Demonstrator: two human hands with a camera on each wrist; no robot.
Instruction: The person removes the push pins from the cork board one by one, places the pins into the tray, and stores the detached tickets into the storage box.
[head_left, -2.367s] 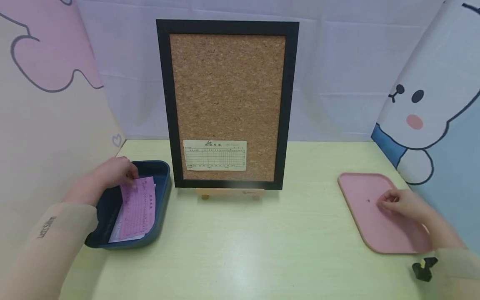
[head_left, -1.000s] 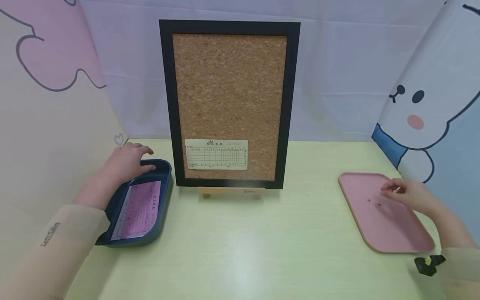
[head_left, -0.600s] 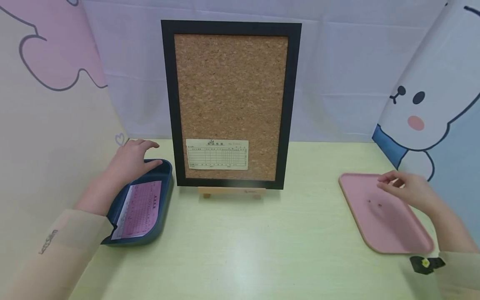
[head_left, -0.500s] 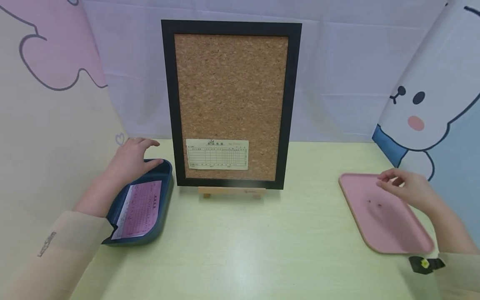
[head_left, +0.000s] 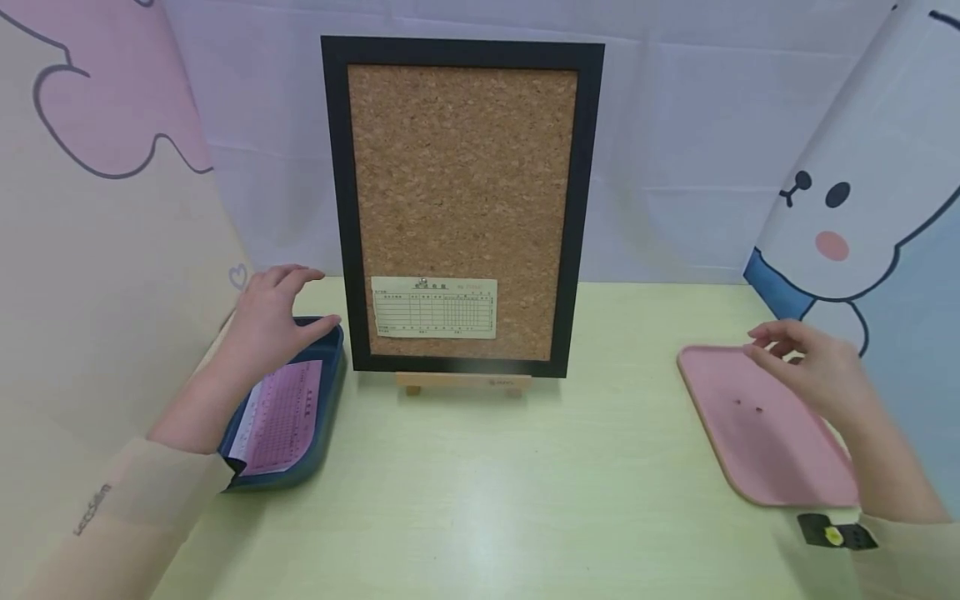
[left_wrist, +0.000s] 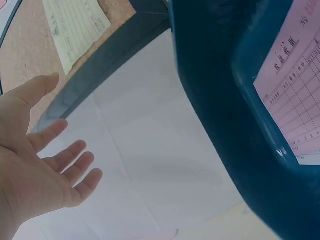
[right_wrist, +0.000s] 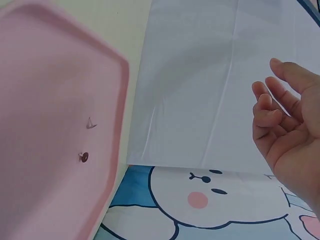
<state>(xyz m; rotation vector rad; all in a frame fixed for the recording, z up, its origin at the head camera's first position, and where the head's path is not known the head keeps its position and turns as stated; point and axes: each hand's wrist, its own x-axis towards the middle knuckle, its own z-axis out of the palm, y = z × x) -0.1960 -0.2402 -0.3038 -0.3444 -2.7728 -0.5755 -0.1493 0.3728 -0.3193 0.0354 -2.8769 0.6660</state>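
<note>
My left hand [head_left: 266, 325] hovers over the far end of a dark blue tray [head_left: 328, 417], thumb and fingers spread apart. Inside lies a pink printed form slip [head_left: 288, 412] on top of white paper. The left wrist view shows the palm holding nothing. Above a pink tray [head_left: 783, 471], my right hand [head_left: 821, 371] is raised with fingers loosely bent. Nothing shows between thumb and fingertips in the right wrist view. Two small thumbtacks lie on the pink tray, one a brownish thumbtack [right_wrist: 84, 157] with a round head, the other a thumbtack [right_wrist: 90, 123] with its point showing.
A black-framed cork board [head_left: 465, 183] stands on a small wooden easel [head_left: 465, 381] between the hands. A pale yellow form slip [head_left: 435, 308] is on its lower left. Printed panels and white cloth wall in the pale table [head_left: 525, 483].
My left hand has let go of the pink slip and moved up and right, fingers spreading. My right hand has risen from the pink tray, where two tacks now show instead of one.
</note>
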